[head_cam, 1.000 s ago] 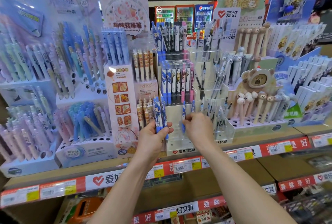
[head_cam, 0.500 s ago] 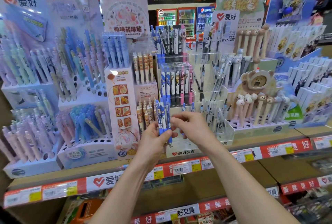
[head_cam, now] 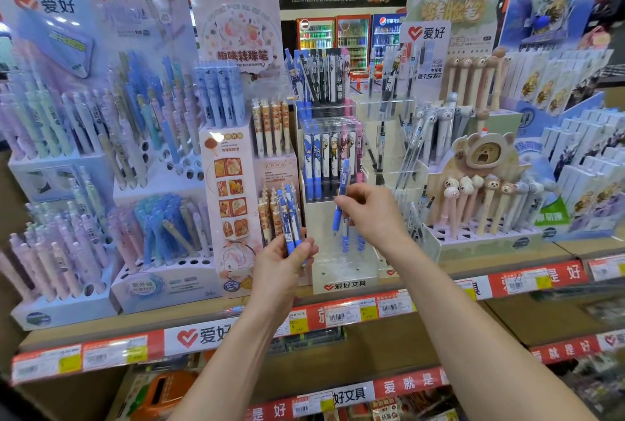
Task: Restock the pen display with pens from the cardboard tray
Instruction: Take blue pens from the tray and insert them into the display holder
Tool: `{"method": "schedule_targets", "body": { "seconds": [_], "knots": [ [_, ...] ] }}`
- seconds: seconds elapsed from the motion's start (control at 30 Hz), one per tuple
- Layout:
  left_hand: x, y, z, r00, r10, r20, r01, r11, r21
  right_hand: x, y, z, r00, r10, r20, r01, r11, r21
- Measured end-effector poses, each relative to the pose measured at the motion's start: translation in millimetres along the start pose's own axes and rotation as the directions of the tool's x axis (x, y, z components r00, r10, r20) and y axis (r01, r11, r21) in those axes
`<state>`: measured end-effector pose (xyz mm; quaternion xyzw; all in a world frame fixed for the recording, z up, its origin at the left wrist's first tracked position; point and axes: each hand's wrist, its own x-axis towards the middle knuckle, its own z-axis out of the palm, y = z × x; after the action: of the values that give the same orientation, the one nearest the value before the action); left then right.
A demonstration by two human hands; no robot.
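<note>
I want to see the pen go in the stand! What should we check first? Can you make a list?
1. Right hand grips one pen: ok.
2. Pen upright, blue grip end down: ok.
3. Left hand holds the spare pens firmly: ok.
4. Free holes in the bottom row of the stand: ok, only a few pens stand there.
5. Pen lined up over a free hole: cannot tell; it is held above the row.
6. Spare pens out of the way: ok, they are off to the left of the stand.
</note>
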<state>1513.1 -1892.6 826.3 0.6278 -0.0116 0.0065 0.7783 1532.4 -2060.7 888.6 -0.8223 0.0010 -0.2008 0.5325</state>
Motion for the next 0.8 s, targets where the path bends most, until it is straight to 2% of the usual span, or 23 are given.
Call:
{"method": "schedule_targets", "body": {
  "seconds": [0.13, 0.33, 0.5, 0.8],
  "knots": [
    [0.9, -0.7, 1.2, 1.000, 0.018, 0.001, -0.018, 1.000, 0.013, -1.0, 5.6, 7.2, 0.993, -0.075, -0.092, 0.060, 0.985, -0.163],
    [3.1, -1.6, -0.4, 1.000, 0.024, -0.004, -0.024, 1.000, 0.010, -0.5, 17.8, 20.0, 0.977, -0.150, -0.153, 0.102, 0.953, -0.286],
    [4.9, -4.0, -2.4, 1.000, 0.004, -0.017, -0.004, 0.999, -0.042, -0.6, 21.6, 27.9, 0.977, -0.131, -0.168, 0.068, 0.940, -0.335],
    [2.6, -3.7, -4.3, 1.000, 0.019, -0.001, -0.019, 1.000, -0.001, 2.6, 22.5, 32.1, 0.989, -0.088, -0.122, 0.034, 0.920, -0.390]
  ]
}}
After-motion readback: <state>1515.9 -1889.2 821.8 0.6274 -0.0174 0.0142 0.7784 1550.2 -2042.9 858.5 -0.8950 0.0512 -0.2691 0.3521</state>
